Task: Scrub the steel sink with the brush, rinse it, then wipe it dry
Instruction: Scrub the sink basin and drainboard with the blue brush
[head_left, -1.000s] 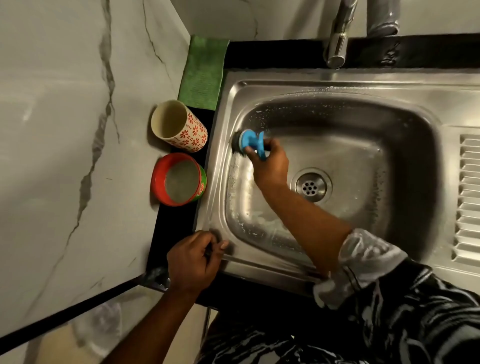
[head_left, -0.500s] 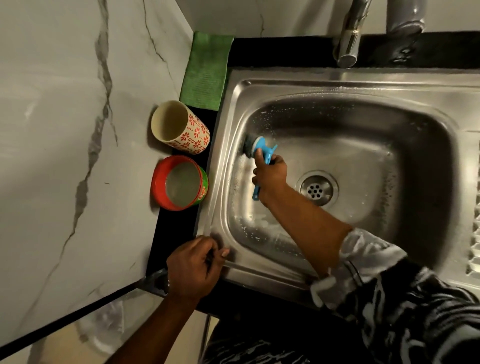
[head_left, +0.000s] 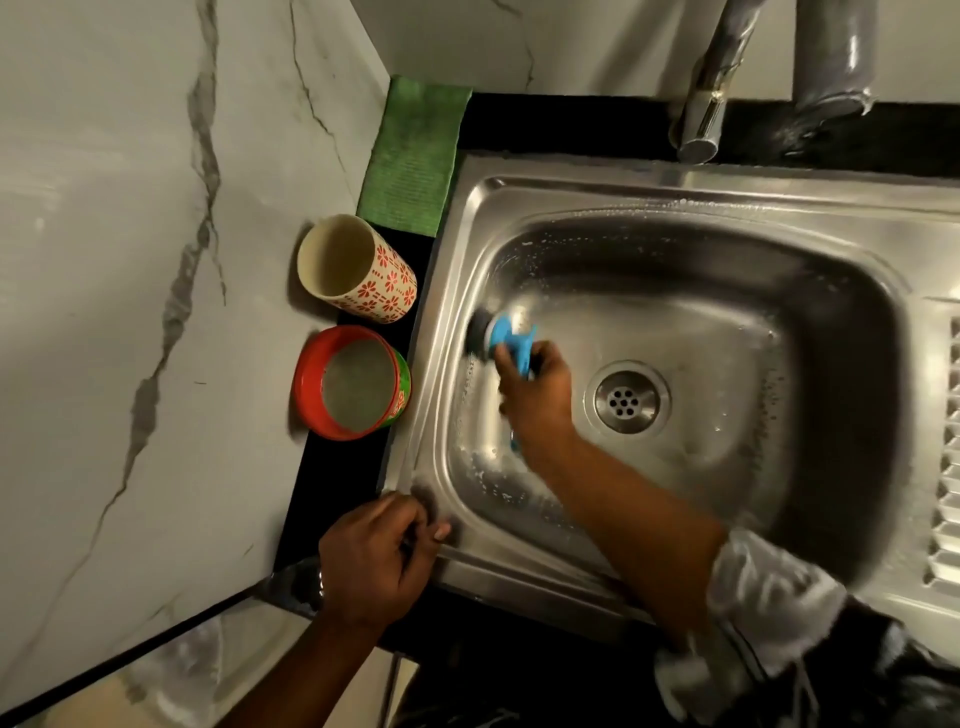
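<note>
The steel sink (head_left: 727, 270) fills the right half of the view, its basin wet and flecked with suds, a round drain (head_left: 627, 397) at the bottom. My right hand (head_left: 537, 397) grips the blue brush (head_left: 506, 338), whose dark head presses against the basin's left wall. My left hand (head_left: 376, 564) rests on the sink's near left corner rim, fingers curled over the edge. A green cloth (head_left: 415, 156) lies on the black counter behind the sink's left corner.
A floral cup (head_left: 358, 267) and a red tub (head_left: 353, 382) stand on the black counter strip left of the sink, against the marble wall. The tap spout (head_left: 706, 98) hangs over the back rim. A ribbed drainboard (head_left: 948, 467) lies at the right.
The brush head has slid slightly down the left wall and back up under my right hand. My left hand stays on the corner rim.
</note>
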